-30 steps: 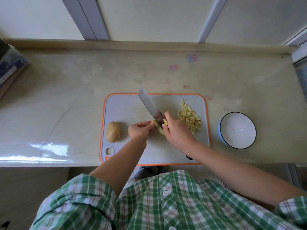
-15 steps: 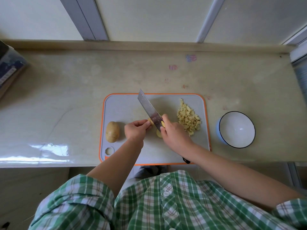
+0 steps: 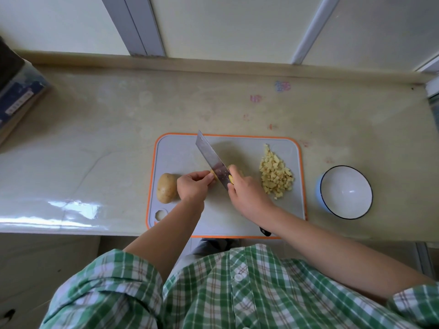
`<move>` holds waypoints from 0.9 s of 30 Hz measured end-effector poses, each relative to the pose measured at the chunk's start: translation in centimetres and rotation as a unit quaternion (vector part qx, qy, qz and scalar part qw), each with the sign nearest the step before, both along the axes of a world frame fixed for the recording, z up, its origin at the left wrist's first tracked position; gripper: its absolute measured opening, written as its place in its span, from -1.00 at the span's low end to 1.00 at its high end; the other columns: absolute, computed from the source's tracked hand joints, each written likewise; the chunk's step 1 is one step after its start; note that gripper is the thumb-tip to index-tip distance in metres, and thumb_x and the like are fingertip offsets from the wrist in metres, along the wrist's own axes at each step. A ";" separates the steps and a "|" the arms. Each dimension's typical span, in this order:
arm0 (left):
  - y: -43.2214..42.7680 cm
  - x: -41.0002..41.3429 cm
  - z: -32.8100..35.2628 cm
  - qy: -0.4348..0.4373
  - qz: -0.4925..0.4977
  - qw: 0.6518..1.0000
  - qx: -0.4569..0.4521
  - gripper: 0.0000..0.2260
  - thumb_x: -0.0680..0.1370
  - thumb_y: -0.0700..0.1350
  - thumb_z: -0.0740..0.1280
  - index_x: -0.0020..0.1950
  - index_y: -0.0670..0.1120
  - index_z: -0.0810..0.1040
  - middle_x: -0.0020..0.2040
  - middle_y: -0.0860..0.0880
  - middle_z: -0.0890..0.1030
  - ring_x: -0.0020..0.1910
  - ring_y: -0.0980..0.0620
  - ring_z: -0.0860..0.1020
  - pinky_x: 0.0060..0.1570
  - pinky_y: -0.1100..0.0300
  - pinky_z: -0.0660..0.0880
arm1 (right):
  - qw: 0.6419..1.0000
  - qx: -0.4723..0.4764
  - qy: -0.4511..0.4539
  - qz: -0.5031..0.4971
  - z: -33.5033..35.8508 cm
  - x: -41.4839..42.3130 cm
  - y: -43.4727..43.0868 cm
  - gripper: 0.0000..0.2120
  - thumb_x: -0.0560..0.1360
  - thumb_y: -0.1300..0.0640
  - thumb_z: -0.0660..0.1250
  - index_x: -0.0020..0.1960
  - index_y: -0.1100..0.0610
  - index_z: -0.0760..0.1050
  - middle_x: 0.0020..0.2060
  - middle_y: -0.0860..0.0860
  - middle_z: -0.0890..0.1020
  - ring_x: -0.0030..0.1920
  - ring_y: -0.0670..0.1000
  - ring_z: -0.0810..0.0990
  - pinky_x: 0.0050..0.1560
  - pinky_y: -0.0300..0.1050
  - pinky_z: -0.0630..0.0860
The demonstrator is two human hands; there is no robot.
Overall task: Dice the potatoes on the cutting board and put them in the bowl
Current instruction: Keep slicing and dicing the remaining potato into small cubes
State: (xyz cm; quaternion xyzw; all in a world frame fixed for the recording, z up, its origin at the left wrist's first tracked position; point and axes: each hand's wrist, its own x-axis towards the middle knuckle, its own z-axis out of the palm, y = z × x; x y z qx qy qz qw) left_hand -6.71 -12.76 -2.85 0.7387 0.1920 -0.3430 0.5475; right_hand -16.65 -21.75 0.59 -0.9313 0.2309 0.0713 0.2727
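A grey cutting board (image 3: pixel 183 153) with an orange rim lies on the counter. My right hand (image 3: pixel 248 194) grips a cleaver (image 3: pixel 212 159) whose blade slants up and left across the board. My left hand (image 3: pixel 192 186) pinches a small yellow piece of potato (image 3: pixel 213 174) against the blade's left side; most of that piece is hidden. A whole unpeeled potato (image 3: pixel 167 188) lies at the board's left end. A heap of diced potato (image 3: pixel 275 173) sits on the right part of the board. The white bowl (image 3: pixel 345 192) with a dark rim stands to the right of the board, with nothing in it.
A wrapped box or book stack (image 3: pixel 16 96) lies at the far left of the counter. A wall with window frames rises behind the counter. The counter's front edge runs just below the board, close to my green plaid shirt.
Both hands and the cleaver have shifted slightly left along the board, away from the diced heap. The whole potato and the bowl have not moved.
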 end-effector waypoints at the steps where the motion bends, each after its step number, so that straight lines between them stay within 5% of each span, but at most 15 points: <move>1: 0.1 0.0 0.0 0.001 -0.001 1.000 0.000 -0.94 0.45 -0.30 0.47 -0.13 -0.18 0.64 -0.24 -0.09 0.66 -0.28 0.03 0.63 -0.07 0.14 0.61 | 1.000 -0.002 0.002 -0.001 0.0 0.1 0.1 -0.84 0.59 0.23 0.15 0.15 0.22 0.28 -0.26 0.07 0.40 -0.24 0.25 0.52 -0.35 -0.06 0.16; 9: 0.0 0.2 0.2 0.005 -0.002 1.000 -0.003 -0.92 0.45 -0.31 0.47 -0.18 -0.16 0.64 -0.24 -0.10 0.67 -0.26 0.02 0.65 -0.21 0.26 0.56 | 0.999 0.026 0.031 -0.027 -1.1 2.4 0.4 -0.90 0.57 0.24 0.14 0.09 0.18 0.29 -0.03 0.18 0.50 -0.05 0.24 0.50 -0.25 -0.05 0.24; 16: 0.6 0.5 -0.1 0.017 -0.002 1.000 -0.026 -0.93 0.45 -0.36 0.44 -0.17 -0.21 0.63 -0.24 -0.12 0.66 -0.31 0.02 0.63 -0.22 0.27 0.58 | 0.997 0.029 0.060 -0.038 -1.4 3.4 1.5 -0.88 0.59 0.23 0.11 0.12 0.20 0.29 -0.29 0.05 0.36 -0.11 0.22 0.49 -0.22 0.05 0.42; 19: 0.7 0.4 0.0 0.026 0.001 0.999 -0.036 -0.94 0.45 -0.36 0.45 -0.16 -0.23 0.63 -0.25 -0.14 0.66 -0.32 0.02 0.62 -0.26 0.32 0.59 | 0.997 0.015 0.069 -0.040 -1.8 3.4 1.7 -0.88 0.61 0.23 0.09 0.14 0.19 0.28 -0.17 0.17 0.54 -0.12 0.23 0.54 -0.32 -0.02 0.32; 23: 0.8 0.3 0.0 0.020 -0.008 1.000 -0.023 -0.95 0.45 -0.33 0.45 -0.13 -0.22 0.65 -0.23 -0.12 0.66 -0.30 0.04 0.63 -0.28 0.34 0.55 | 0.997 0.026 0.045 -0.052 -2.0 2.9 1.2 -0.87 0.61 0.17 0.12 0.12 0.19 0.29 -0.12 0.19 0.53 -0.10 0.25 0.53 -0.26 0.07 0.48; 27: 0.6 0.2 0.1 0.017 -0.006 1.000 -0.012 -0.91 0.46 -0.33 0.44 -0.05 -0.25 0.65 -0.22 -0.10 0.66 -0.25 0.01 0.63 -0.19 0.31 0.57 | 0.998 0.015 0.015 -0.053 -0.6 2.3 0.1 -0.88 0.61 0.20 0.15 0.08 0.26 0.34 -0.17 0.15 0.52 -0.21 0.20 0.49 -0.38 -0.07 0.14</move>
